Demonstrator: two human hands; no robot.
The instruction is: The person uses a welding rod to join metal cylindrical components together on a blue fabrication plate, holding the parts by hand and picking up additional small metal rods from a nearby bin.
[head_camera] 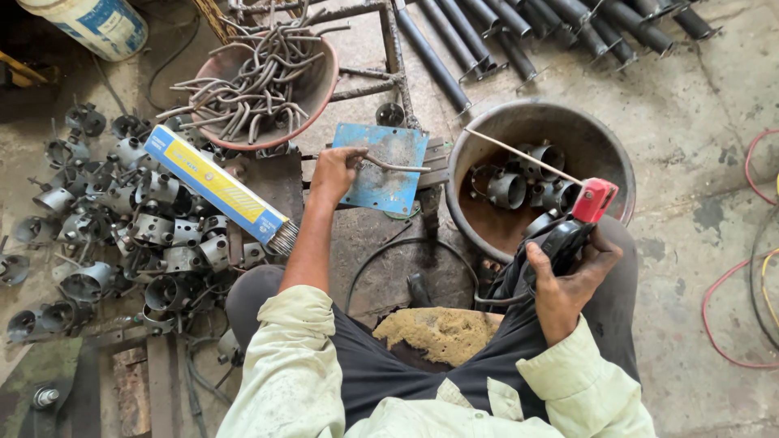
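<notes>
1. The left hand (334, 172) is closed on one end of a bent metal rod (396, 166), pinching it down onto a blue steel plate (384, 166). The fingertips curl under, so the exact grip is hard to make out.
2. The right hand (570, 285) is wrapped tight around the black handle of a welding electrode holder (578, 221) with a red head. A thin, straight welding rod (519, 154) sticks out of the head up and to the left, across a rusty round tub (487, 134).
3. The plate is scuffed, its paint worn to grey patches. It lies on a dark metal stand; its lower edge hides part of that stand.
4. The tub holds short steel ring pieces (511, 188), partly hidden behind the holder.
5. A long blue and yellow box of electrodes (217, 184) lies left of the left forearm, its open end showing grey rod tips.
6. Beyond it, a dented pan (312, 97) is heaped with more curved rods, and a pile of grey ring clamps (122, 211) spreads over the floor.
7. Black tubes (519, 32) are cut off at the top edge.
</notes>
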